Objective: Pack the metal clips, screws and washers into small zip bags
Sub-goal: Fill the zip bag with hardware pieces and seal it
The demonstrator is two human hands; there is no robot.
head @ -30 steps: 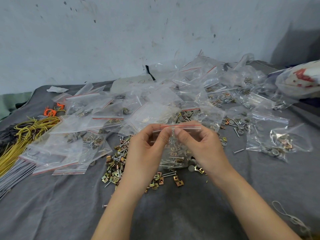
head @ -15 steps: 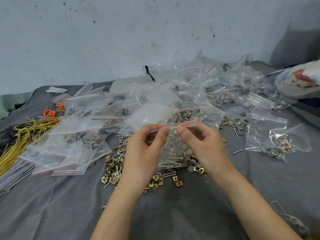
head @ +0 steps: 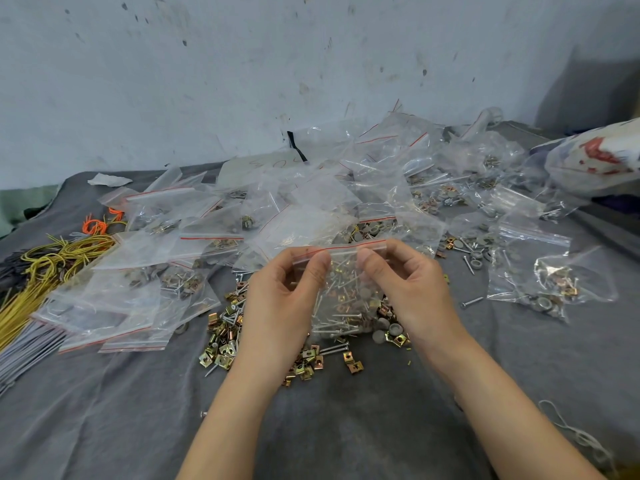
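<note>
Above the middle of the desk (head: 346, 427), a bit toward its near edge, both hands hold one small bag (head: 346, 282) up off the surface. L hand (head: 277, 306) pinches the top strip w/ thumb & forefinger near its left end. R hand (head: 408, 289) pinches the same way near the right end, other fingers curled behind. The bag holds screws (head: 337, 329), clips (head: 341, 298) & flat discs (head: 363, 292), prob. washers, all sunk low. The red-lined zip (head: 346, 249) runs between the thumbs; can't tell if it's sealed.

Step in hand, I'd judge: closing the zip. To do it well, keep the strip taut & level and let the contents hang so nothing sits in the track. Then slide a firm pinch end to end and check for gaps at both corners.

Loose clips (head: 221, 344) lie under the hands. Filled bags (head: 145, 296) pile toward the left & far edges.
</note>
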